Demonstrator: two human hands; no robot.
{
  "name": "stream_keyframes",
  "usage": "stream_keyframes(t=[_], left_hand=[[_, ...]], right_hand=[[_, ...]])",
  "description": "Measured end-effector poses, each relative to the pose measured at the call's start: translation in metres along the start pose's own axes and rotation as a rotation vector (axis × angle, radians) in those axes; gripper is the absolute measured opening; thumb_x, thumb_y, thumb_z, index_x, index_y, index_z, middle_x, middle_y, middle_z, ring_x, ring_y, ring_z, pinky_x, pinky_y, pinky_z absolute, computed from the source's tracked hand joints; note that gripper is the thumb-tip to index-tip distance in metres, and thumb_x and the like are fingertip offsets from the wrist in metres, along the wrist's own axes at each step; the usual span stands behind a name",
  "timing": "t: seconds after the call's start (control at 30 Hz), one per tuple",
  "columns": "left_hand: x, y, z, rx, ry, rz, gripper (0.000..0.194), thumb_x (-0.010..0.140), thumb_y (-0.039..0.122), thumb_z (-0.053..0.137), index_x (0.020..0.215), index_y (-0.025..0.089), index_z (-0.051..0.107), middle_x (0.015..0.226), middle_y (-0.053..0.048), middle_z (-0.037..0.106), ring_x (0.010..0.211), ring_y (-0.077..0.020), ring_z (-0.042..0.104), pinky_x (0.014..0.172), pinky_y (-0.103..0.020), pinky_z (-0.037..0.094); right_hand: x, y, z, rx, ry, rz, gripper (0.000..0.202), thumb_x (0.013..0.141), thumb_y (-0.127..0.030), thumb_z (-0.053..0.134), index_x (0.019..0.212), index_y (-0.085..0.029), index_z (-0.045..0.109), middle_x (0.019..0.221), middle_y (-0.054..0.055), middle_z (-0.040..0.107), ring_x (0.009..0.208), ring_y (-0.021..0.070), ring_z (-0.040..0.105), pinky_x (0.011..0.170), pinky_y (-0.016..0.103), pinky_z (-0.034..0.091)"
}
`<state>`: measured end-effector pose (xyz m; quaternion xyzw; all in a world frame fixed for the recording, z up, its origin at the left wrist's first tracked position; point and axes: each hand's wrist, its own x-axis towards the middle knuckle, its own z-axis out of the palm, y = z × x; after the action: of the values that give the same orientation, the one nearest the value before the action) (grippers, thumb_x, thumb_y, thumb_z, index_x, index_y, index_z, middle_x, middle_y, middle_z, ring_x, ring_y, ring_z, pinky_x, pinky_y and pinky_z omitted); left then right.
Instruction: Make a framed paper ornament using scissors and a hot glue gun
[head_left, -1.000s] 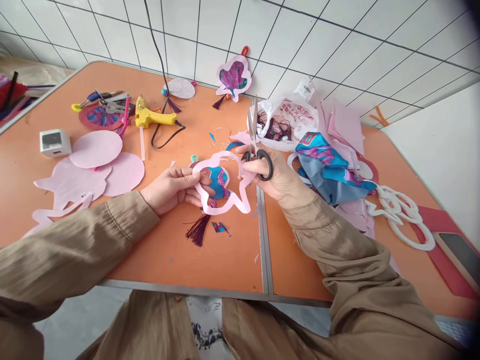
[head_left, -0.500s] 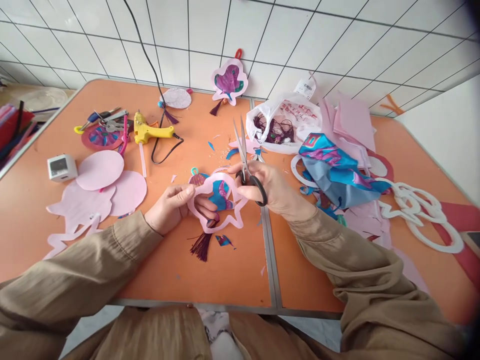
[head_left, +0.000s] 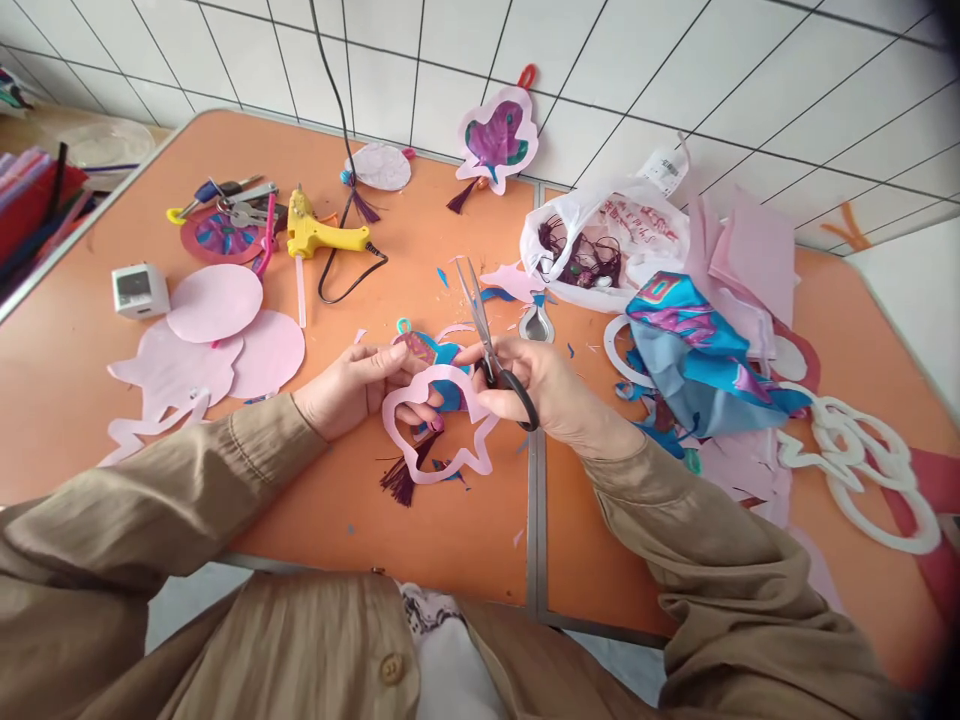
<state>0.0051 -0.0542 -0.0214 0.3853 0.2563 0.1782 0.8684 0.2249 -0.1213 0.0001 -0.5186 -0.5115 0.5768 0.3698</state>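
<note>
In my right hand (head_left: 559,395) is a pair of black-handled scissors (head_left: 480,310), blades pointing up and slightly apart. Its thumb lies close to the right side of a pink felt outline (head_left: 480,462), a wavy cut-out band with an open middle. My left hand (head_left: 360,385) is closed at the left side of this band, which crosses in front of its curled fingers. Behind both lies a blue and purple fabric ornament (head_left: 451,392) with a turquoise loop (head_left: 405,326) and a dark purple tassel (head_left: 399,480), partly covered by the hands and band.
A yellow glue gun (head_left: 322,235), keys (head_left: 244,208), pink felt pieces (head_left: 217,300) and a white cube (head_left: 140,290) are on the left. To the right are a plastic bag (head_left: 637,230) of tassels, blue fabric (head_left: 682,360) and white outlines (head_left: 862,450). A finished ornament (head_left: 499,140) leans on the wall.
The pink outline has dropped a little and tilted, and my left thumb has shifted up off its edge. The scissors stay in my right hand. The camera view has shifted.
</note>
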Motion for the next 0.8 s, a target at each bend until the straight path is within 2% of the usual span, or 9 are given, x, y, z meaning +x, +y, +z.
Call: stream_keyframes(t=[0.1,0.2,0.27,0.37,0.53,0.6,0.67,0.8], left_hand=[[0.005,0.005,0.002,0.146,0.074,-0.026,0.052,0.073,0.06,0.073,0.082,0.009,0.073,0.077,-0.014,0.075,0.068,-0.0231,0.072,0.059,-0.028,0.057],[0.011,0.014,0.009,0.314,0.153,-0.049,0.046,0.071,0.056,0.077,0.075,0.011,0.071,0.065,-0.008,0.07,0.052,-0.0161,0.064,0.045,-0.022,0.045],[0.015,0.021,0.016,0.398,0.137,-0.027,0.043,0.07,0.054,0.077,0.069,0.012,0.07,0.055,-0.005,0.062,0.043,-0.0113,0.054,0.039,-0.02,0.035],[0.02,0.031,0.024,0.522,0.08,-0.012,0.036,0.071,0.045,0.08,0.06,0.013,0.068,0.048,-0.001,0.054,0.039,-0.0074,0.044,0.037,-0.021,0.029],[0.027,0.036,0.026,0.559,-0.021,-0.066,0.029,0.074,0.039,0.078,0.061,0.014,0.07,0.049,-0.003,0.058,0.037,-0.0078,0.044,0.036,-0.021,0.028],[0.029,0.034,0.024,0.466,-0.024,-0.094,0.031,0.072,0.04,0.08,0.061,0.014,0.069,0.048,-0.003,0.058,0.035,-0.0074,0.043,0.034,-0.02,0.027],[0.03,0.033,0.021,0.324,-0.023,-0.122,0.033,0.07,0.041,0.082,0.06,0.013,0.067,0.048,-0.002,0.058,0.034,-0.0071,0.044,0.032,-0.019,0.027],[0.033,0.029,0.017,0.068,-0.028,-0.136,0.036,0.066,0.041,0.086,0.062,0.012,0.065,0.052,-0.002,0.061,0.037,-0.0091,0.05,0.031,-0.017,0.029]], right_hand=[[-0.002,-0.001,-0.001,0.007,-0.018,0.018,0.029,0.06,-0.016,0.068,0.087,-0.02,0.06,0.071,-0.002,0.058,0.061,0.0106,0.052,0.054,0.024,0.04],[-0.003,-0.003,-0.002,0.008,-0.043,-0.011,0.032,0.059,-0.014,0.067,0.09,-0.02,0.061,0.069,-0.003,0.057,0.061,0.0103,0.051,0.054,0.024,0.04],[-0.004,-0.007,-0.003,-0.005,-0.08,-0.024,0.036,0.06,-0.011,0.065,0.094,-0.02,0.062,0.067,-0.004,0.056,0.061,0.0098,0.05,0.055,0.023,0.039],[-0.005,-0.013,-0.005,-0.009,-0.112,-0.039,0.043,0.06,-0.008,0.063,0.101,-0.019,0.061,0.068,-0.005,0.055,0.061,0.0091,0.049,0.055,0.023,0.038],[-0.004,-0.017,-0.008,0.001,-0.069,-0.037,0.043,0.062,-0.01,0.065,0.104,-0.019,0.06,0.068,-0.005,0.055,0.062,0.01,0.051,0.056,0.025,0.041],[-0.002,-0.017,-0.01,-0.006,-0.021,-0.019,0.04,0.063,-0.014,0.068,0.102,-0.019,0.061,0.069,-0.004,0.058,0.061,0.0104,0.052,0.056,0.025,0.042],[0.0,-0.015,-0.011,-0.021,0.082,-0.023,0.036,0.065,-0.017,0.069,0.1,-0.02,0.062,0.07,-0.003,0.061,0.062,0.011,0.054,0.057,0.026,0.043],[0.0,-0.016,-0.016,-0.097,0.455,-0.164,0.032,0.069,-0.019,0.071,0.1,-0.022,0.064,0.072,-0.001,0.065,0.063,0.0135,0.06,0.063,0.031,0.049]])
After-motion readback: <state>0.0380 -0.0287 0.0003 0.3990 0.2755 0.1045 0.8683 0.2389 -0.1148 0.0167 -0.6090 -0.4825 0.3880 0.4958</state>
